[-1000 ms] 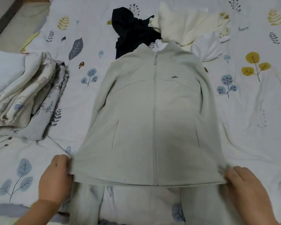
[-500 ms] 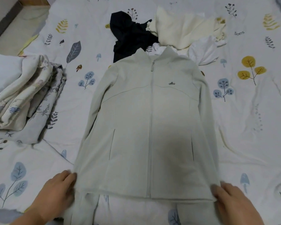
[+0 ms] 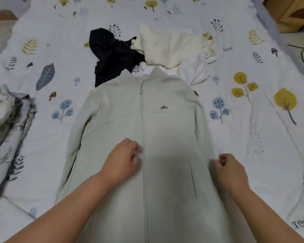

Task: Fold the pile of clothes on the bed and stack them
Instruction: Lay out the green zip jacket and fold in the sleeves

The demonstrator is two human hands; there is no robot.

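On the bed [image 3: 253,137] | jacket [image 3: 165,137] flat | left hand [image 3: 123,160] curled, right hand [image 3: 230,169] curled, grips empty

1. The bed [image 3: 253,137] is covered by a white sheet printed with leaves, trees and mushrooms.
2. A pale green zip jacket [image 3: 165,137] lies flat at its centre, front up, collar away from the person.
3. Beyond the collar lie a black garment [image 3: 112,55], a cream garment [image 3: 172,46] and a white one [image 3: 195,71], touching.
4. At the left edge sits bunched floral fabric [image 3: 7,120], blurred, possibly bedding.
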